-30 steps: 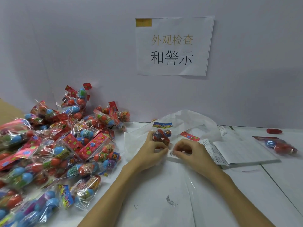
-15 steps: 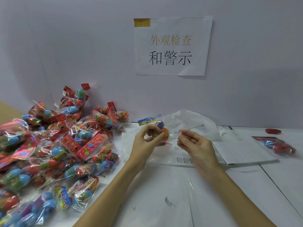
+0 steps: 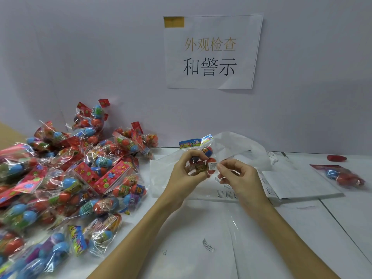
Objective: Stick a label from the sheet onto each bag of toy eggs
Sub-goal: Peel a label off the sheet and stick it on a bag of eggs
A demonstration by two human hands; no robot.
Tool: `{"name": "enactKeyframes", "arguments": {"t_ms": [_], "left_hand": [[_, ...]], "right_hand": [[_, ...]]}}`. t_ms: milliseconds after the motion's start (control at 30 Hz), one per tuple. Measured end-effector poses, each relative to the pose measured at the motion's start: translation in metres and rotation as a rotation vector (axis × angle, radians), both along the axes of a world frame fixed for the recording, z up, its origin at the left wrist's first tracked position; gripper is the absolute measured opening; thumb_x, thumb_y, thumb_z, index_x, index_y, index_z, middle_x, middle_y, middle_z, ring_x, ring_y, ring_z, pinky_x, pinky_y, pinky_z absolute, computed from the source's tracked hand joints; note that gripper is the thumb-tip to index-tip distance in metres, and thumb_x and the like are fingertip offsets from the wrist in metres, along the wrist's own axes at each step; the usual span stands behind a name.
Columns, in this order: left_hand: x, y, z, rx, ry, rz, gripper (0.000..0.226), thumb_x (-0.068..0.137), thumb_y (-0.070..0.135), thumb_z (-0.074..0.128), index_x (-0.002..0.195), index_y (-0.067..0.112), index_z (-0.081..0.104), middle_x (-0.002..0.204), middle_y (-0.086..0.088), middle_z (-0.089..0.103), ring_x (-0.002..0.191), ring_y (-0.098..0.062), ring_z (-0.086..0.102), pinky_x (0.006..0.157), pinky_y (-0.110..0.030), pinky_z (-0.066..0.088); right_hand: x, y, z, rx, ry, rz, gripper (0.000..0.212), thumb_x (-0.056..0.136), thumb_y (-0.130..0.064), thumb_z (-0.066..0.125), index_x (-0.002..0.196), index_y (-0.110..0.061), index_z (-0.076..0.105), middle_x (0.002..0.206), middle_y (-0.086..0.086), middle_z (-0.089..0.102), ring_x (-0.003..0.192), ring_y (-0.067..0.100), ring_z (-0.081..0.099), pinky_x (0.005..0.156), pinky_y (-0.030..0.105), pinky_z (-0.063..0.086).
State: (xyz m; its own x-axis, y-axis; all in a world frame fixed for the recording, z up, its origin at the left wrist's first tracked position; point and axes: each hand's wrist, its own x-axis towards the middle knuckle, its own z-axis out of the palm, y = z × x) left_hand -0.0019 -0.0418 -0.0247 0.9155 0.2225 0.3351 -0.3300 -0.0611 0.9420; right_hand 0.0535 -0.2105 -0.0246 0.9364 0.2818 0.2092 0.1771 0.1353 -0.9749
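Toy eggs in a clear crinkled bag (image 3: 201,158) were held up above the white table (image 3: 302,228), near the pale wall (image 3: 80,57) at its far edge. On that wall hung one paper notice (image 3: 211,52) with Chinese characters and a strip of tan tape at its top corner. The left hand (image 3: 186,174) curled its fingers around the bag, whose blue printed header card stood at the top. The right hand (image 3: 239,178) pinched one small white label (image 3: 213,166) between thumb and forefinger, the label touching the bag's front. Below the hands lay the label sheet (image 3: 227,193), glossy and flat, with rows of small printed labels showing. A soft white plastic bag (image 3: 241,146) was crumpled behind it, and a stack of white paper (image 3: 298,184) lay just beside it on the right. A large heap of bagged eggs (image 3: 66,178), too many to count, covered the left of the table, shiny cellophane with red flowered headers and round blue, orange and red eggs. One more bag (image 3: 342,175) lay alone at the far right, and a small red object (image 3: 336,158) beyond it.
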Motion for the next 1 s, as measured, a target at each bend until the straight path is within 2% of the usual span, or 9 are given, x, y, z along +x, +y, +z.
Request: {"name": "enactKeyframes", "arguments": {"t_ms": [200,367,533,700,800,867,900,967,1000], "left_hand": [[-0.002,-0.002,0.002,-0.023,0.004,-0.011,0.041,0.083,-0.009,0.075,0.109,0.022,0.067,0.12,0.013,0.072,0.111,-0.022,0.071,0.085,-0.037,0.063],[-0.001,-0.003,0.003,-0.022,0.019,-0.001,0.042,0.083,-0.008,0.076,0.105,0.027,0.07,0.115,0.015,0.07,0.109,-0.019,0.071,0.081,-0.03,0.062],[-0.002,-0.003,0.004,-0.026,0.017,-0.015,0.038,0.084,-0.007,0.075,0.106,0.024,0.07,0.115,0.012,0.07,0.107,-0.023,0.072,0.08,-0.031,0.062],[-0.003,-0.004,0.006,-0.057,0.007,0.009,0.025,0.086,0.012,0.085,0.105,0.022,0.07,0.116,0.004,0.07,0.103,-0.026,0.072,0.078,-0.033,0.063],[-0.002,-0.006,0.006,-0.051,-0.042,0.05,0.024,0.087,0.006,0.083,0.1,0.02,0.069,0.111,0.001,0.071,0.098,-0.026,0.073,0.077,-0.031,0.061],[-0.002,-0.007,0.005,-0.054,-0.065,0.047,0.023,0.088,-0.001,0.08,0.1,0.016,0.068,0.111,0.001,0.071,0.097,-0.024,0.073,0.077,-0.03,0.061],[-0.001,-0.008,0.005,-0.05,-0.069,0.044,0.023,0.089,-0.002,0.078,0.1,0.015,0.068,0.111,0.001,0.07,0.096,-0.023,0.072,0.077,-0.03,0.06],[-0.001,-0.007,0.004,-0.038,-0.07,0.041,0.024,0.09,-0.001,0.077,0.1,0.018,0.068,0.111,-0.001,0.069,0.092,-0.025,0.069,0.077,-0.03,0.06],[-0.001,-0.006,0.004,-0.037,-0.073,0.032,0.024,0.09,0.0,0.077,0.1,0.019,0.068,0.11,-0.002,0.068,0.089,-0.024,0.069,0.077,-0.029,0.059]], "right_hand": [[0.0,-0.001,0.0,-0.052,-0.017,-0.021,0.002,0.094,-0.014,0.076,0.094,-0.012,0.077,0.077,-0.001,0.074,0.064,0.01,0.064,0.067,0.028,0.057],[-0.001,-0.002,0.0,-0.088,-0.051,-0.033,0.001,0.093,-0.015,0.077,0.093,-0.015,0.077,0.079,-0.003,0.075,0.062,0.009,0.065,0.063,0.023,0.058],[-0.001,-0.001,0.0,-0.103,-0.063,-0.048,0.003,0.094,-0.016,0.077,0.092,-0.018,0.077,0.079,-0.003,0.075,0.061,0.008,0.065,0.062,0.02,0.056],[-0.002,-0.002,-0.001,-0.117,-0.069,-0.04,0.001,0.093,-0.018,0.078,0.092,-0.019,0.077,0.078,-0.003,0.075,0.061,0.01,0.065,0.063,0.023,0.058],[-0.003,-0.001,0.0,-0.08,-0.074,-0.024,0.003,0.092,-0.016,0.079,0.091,-0.018,0.077,0.077,-0.002,0.073,0.058,0.013,0.062,0.06,0.026,0.055],[-0.006,0.004,-0.001,-0.088,-0.086,-0.085,0.013,0.09,-0.018,0.081,0.1,-0.021,0.073,0.084,0.0,0.073,0.055,0.012,0.062,0.054,0.022,0.051],[-0.007,0.008,-0.003,-0.076,-0.064,-0.123,0.025,0.089,-0.02,0.082,0.11,-0.024,0.069,0.089,0.002,0.072,0.055,0.011,0.063,0.051,0.021,0.049],[-0.007,0.01,-0.002,-0.047,0.042,-0.158,0.048,0.089,-0.03,0.083,0.129,-0.032,0.056,0.096,0.003,0.07,0.058,0.009,0.066,0.049,0.022,0.049],[-0.006,0.01,-0.001,-0.057,0.076,-0.146,0.049,0.088,-0.037,0.082,0.13,-0.033,0.057,0.096,0.003,0.07,0.06,0.01,0.065,0.049,0.023,0.049]]}}
